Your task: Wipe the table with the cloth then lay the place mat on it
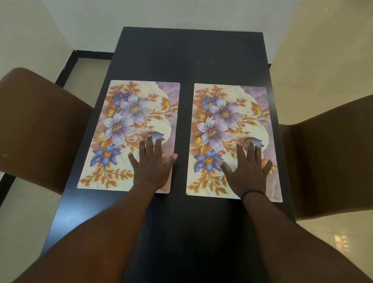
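Fingers of my left hand (151,163) and right hand (248,171) lay spread flat on two flowery place mats (119,137) (227,127).

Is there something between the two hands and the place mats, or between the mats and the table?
Nothing visible is in the way. The left hand lies flat on the left mat, the right hand flat on the right mat. Both mats lie directly on the dark table, with a bare strip between them.
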